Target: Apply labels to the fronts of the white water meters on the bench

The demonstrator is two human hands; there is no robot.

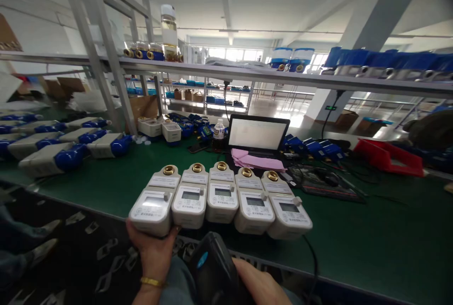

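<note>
Five white plastic water meters with brass tops point(221, 199), side by side at the near edge of the green bench mat point(371, 229).
Left hand point(152, 248) touches the leftmost meter's front, fingers loosely curled. Right hand point(256, 284) grips one black handheld scanner point(212, 267). One open laptop point(257, 135) behind the row.

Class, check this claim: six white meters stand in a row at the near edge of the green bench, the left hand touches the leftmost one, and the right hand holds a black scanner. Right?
Not quite: the head view shows five white meters, not six. The rest holds: they stand in a row at the green bench's near edge, the left hand touches the leftmost one, and the right hand holds a black scanner.
</note>
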